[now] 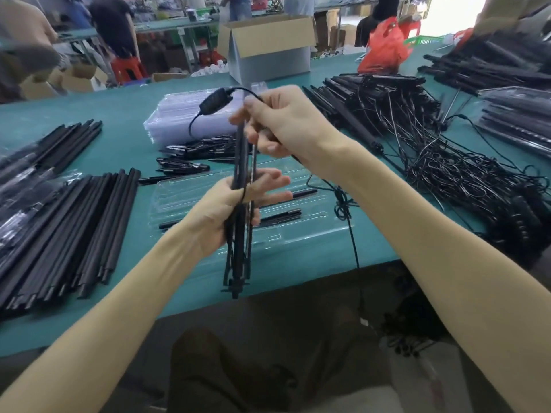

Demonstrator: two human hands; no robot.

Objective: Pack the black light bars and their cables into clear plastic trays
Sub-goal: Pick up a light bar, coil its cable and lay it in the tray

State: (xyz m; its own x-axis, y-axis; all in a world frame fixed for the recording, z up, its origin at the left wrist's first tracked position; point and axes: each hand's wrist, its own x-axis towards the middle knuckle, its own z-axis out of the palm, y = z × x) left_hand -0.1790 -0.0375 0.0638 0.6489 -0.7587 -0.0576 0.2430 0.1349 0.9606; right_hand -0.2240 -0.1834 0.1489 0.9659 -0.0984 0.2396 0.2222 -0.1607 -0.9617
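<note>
I hold a bundle of black light bars (241,162) upright above the green table. My left hand (229,213) grips the bundle near its lower part. My right hand (283,123) grips its upper part, fingers curled round the bars and cable. A black controller (215,102) on the cable arches over the top of the bundle. Below the hands lies a clear plastic tray (310,228) with two black bars (280,217) in its slots. The bundle's lower end with connectors (236,286) hangs past the table's front edge.
Stacked black bars (68,222) lie at the left. A stack of clear trays (176,120) and short black parts (190,153) sit ahead. Tangled cables and bars (441,168) fill the right. A cardboard box (268,49) stands at the back; people work beyond.
</note>
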